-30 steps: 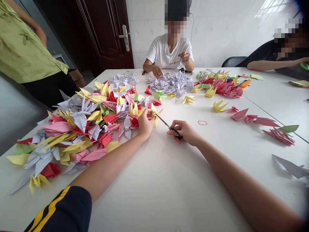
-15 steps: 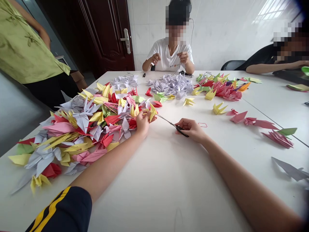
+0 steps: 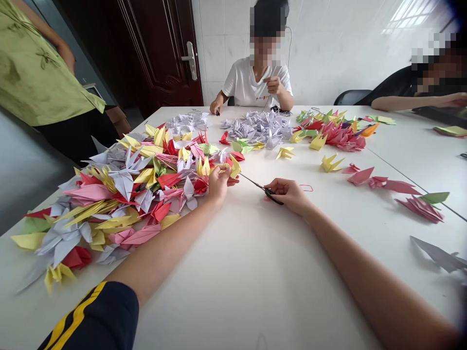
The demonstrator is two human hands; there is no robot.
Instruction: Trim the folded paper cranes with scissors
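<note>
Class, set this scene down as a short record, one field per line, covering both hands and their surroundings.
Left hand: holds a yellow folded-paper piece
Right hand: grips a slim, black-handled metal tool, tip toward that piece
Beside left hand: multicoloured folded-paper heap
Across: white-shirted person behind pale lilac folded-paper pile
Surface: white table

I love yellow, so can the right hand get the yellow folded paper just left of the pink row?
Probably yes: the right hand is fairly near that yellow folded paper, and nothing tall stands between them. But it holds a black-handled tool, which might need putting down first.
</note>
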